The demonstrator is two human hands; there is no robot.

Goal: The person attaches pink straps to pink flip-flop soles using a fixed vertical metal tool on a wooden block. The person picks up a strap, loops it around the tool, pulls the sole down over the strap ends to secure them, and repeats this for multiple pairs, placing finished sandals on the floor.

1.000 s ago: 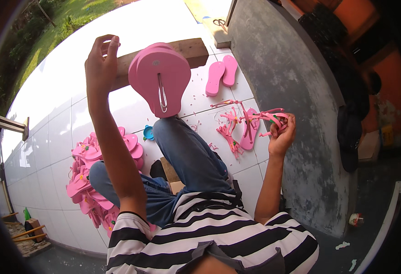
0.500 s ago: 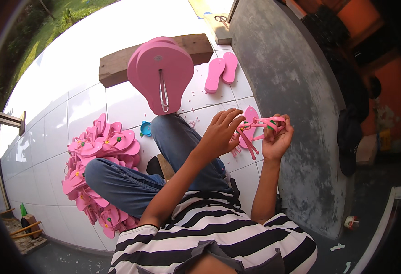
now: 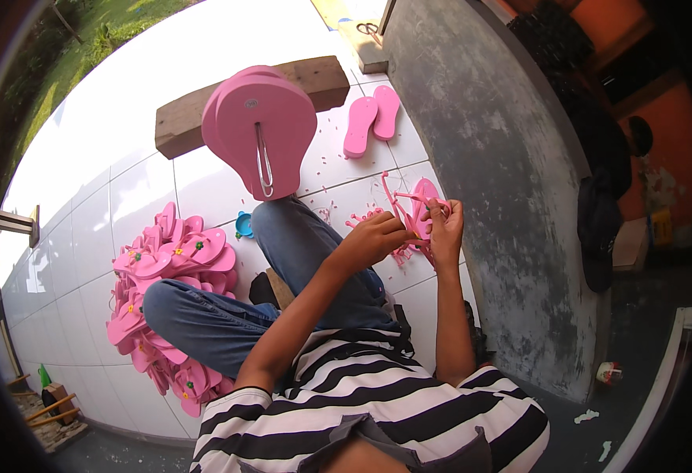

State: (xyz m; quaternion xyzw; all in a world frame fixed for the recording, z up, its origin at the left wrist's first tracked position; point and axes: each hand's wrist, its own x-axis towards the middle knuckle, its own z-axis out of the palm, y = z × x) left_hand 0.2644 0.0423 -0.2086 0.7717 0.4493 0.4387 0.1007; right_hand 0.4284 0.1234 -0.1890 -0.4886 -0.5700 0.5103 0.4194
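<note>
Pink straps [image 3: 391, 194] were up between the two hands, above the tiles to the person's right of the raised knee, with a flat pink sole [image 3: 425, 188] on the floor beyond them. The right hand [image 3: 445, 229] had its thumb and fingers closed on part of the straps. The left hand [image 3: 373, 240] reached across from the other side, its fingers bent and close together against the lower strands; whether they pinched one could not be told, since the fingertips were partly hidden. More loose straps [image 3: 368, 215] lay just beyond the left hand. The step in hand looked like sorting or separating straps, and the next move seemed to call for a firm pinch on one strand and a gentle pull, so that the others did not tangle or drop. Another pink sole [image 3: 283, 118], with a thin metal tool [image 3: 264, 162] on its face, stood before the wooden beam [image 3: 176, 126], apparently ready for a strap, while a heap of strapped sandals [image 3: 153, 264] lay to the left.
</note>
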